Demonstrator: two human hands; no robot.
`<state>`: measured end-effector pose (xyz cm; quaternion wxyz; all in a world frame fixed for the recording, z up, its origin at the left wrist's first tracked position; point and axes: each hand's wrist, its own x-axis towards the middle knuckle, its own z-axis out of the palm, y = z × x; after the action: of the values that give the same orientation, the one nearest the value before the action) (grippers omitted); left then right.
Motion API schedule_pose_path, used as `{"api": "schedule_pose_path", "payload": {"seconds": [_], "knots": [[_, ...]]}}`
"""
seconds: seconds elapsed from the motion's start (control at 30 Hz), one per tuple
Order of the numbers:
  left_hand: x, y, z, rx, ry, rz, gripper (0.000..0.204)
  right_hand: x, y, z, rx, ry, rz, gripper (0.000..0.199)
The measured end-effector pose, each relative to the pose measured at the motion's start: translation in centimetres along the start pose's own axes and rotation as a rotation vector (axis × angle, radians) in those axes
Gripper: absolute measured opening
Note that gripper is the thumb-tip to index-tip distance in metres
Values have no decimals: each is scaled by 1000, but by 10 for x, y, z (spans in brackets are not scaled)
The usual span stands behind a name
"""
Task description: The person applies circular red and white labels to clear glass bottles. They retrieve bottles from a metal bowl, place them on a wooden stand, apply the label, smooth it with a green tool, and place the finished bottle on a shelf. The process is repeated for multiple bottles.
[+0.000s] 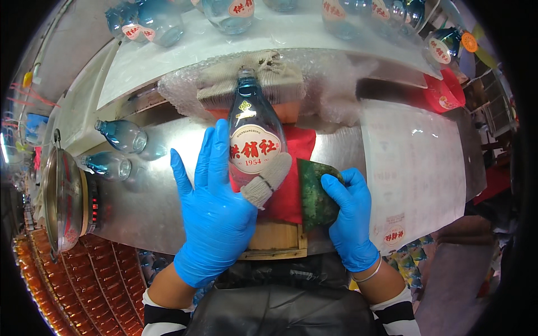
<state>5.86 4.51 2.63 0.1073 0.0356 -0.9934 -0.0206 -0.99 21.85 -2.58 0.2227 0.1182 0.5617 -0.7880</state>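
Observation:
A blue-tinted glass bottle (253, 106) lies on a red cloth (305, 147), its neck pointing away from me. On its front is a cream label (255, 147) with red lettering. My left hand (216, 207), in a blue glove, lies along the bottle's left side with fingers stretched out. A knitted finger cover (269, 180) is on its thumb, which rests over the label's lower right edge. My right hand (353, 215), also gloved in blue, pinches a flat, dark green mottled piece (318, 193) just right of the bottle.
The cloth covers a wooden block (274, 238) on a metal table (151, 207). Bubble wrap (330, 84) and folded knit fabric (224, 81) lie beyond. Two small bottles (123, 136) lie at left near a round metal pan (56, 196). A label sheet (414, 168) lies right; more bottles (230, 14) stand behind.

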Motion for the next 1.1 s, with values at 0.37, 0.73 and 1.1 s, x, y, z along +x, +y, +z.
{"api": "schedule_pose_path", "payload": {"seconds": [0.37, 0.73, 1.1], "knots": [[-4, -37, 68, -1141, 119, -129, 112, 2, -10, 0, -115, -94, -339, 17], [-9, -31, 57, -1229, 69, -264, 104, 29, -59, 8, -1086, -552, -1492, 29], [-11, -23, 39, -776, 108, -183, 92, 13, -50, -23, -1118, -463, -1407, 29]]}}
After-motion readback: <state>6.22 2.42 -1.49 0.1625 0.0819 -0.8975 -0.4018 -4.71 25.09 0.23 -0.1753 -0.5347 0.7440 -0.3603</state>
